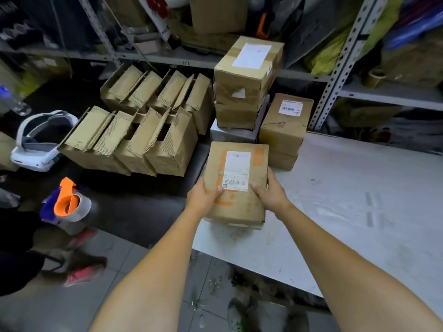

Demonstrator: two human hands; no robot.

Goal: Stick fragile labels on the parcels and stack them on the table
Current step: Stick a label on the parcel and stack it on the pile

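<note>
Left hand point(206, 195) and right hand point(271, 196) have fingers clamped on the parcel point(239, 207); lower it flat onto the surface point(347, 188), square with the stack point(244, 77) at 12 o'clock.

Bare left forearm point(155, 271) and bare right forearm point(347, 259): uncovered along the full visible length, from the lower frame edge to the wrist. Each is broad at the lower edge and tapers to a narrower wrist. Left grip point(203, 194) and right grip point(271, 195): bare hands, with fingers and thumbs uncovered. Dark blurred forms point(239, 312) low between the forearms: possibly footwear, detail not resolvable
</note>
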